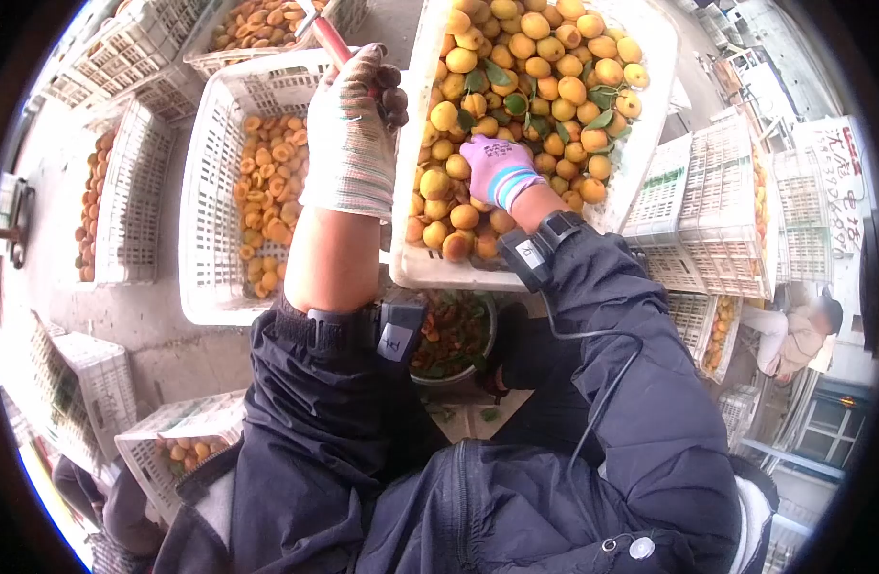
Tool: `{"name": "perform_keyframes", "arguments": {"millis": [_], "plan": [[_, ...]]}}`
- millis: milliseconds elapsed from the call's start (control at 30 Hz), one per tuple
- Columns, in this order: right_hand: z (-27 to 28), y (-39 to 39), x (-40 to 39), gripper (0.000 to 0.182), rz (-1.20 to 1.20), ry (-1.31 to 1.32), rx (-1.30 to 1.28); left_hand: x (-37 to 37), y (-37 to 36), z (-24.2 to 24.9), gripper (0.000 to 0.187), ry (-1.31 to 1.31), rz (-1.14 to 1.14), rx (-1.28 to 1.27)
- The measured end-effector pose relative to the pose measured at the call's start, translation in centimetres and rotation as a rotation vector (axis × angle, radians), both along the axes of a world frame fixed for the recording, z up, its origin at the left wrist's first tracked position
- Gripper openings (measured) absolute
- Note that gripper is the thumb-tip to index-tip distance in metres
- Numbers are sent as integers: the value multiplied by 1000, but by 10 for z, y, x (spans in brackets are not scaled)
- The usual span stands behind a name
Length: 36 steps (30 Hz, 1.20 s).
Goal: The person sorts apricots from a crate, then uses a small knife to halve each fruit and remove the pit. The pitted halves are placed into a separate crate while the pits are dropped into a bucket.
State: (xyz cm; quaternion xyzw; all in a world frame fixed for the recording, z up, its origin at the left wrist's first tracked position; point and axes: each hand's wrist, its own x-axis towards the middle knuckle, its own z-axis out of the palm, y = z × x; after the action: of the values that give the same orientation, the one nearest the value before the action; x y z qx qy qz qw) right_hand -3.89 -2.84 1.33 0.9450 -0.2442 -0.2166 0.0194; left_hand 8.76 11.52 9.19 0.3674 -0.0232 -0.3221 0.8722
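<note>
At about half past two, a white sign bears Chinese characters and digits, not surely readable; print on the gloved right hand is illegible.

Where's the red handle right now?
In the head view, the red handle is near the top, left of centre, held in the gloved left hand, just left of the whole-fruit crate.

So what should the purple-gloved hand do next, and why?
Perhaps the right hand should lift out one of the whole fruits: it's down among them, and the left hand holds a red-handled tool. I can't see whether the right hand grips one.
</note>
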Motion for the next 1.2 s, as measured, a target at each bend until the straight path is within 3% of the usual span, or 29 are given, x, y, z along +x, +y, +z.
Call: {"name": "perform_keyframes", "arguments": {"millis": [300, 500, 767, 867, 900, 967, 1033, 1100, 1200], "plan": [[-2, 11, -25, 35, -213, -2, 40, 1, 0, -2, 14, 44, -39, -47], [-12, 15, -47, 37, -183, -135, -50, -2, 0, 3, 17, 32, -1, 26], [7, 27, -51, 29, -110, 39, -130, 5, 9, 4, 15, 74, -17, -43], [11, 3, -69, 32, -276, -415, 151, 3, 9, 7, 16, 62, -14, -40], [-26, -34, -80, 35, -517, -644, 618, 4, 9, 4, 16, 68, -14, -39], [-9, -53, -100, 28, -948, -973, 1584, 7, 6, 0, 16, 57, -10, -62], [11, -45, -108, 34, -849, -1172, 2216, 6, 5, 2, 16, 58, -14, -62], [12, -32, -110, 41, -764, -1303, 2331, 4, 5, 6, 16, 45, -29, -15], [7, -22, -93, 44, -884, -1226, 2262, 1, 4, 4, 14, 59, -19, -25]]}}
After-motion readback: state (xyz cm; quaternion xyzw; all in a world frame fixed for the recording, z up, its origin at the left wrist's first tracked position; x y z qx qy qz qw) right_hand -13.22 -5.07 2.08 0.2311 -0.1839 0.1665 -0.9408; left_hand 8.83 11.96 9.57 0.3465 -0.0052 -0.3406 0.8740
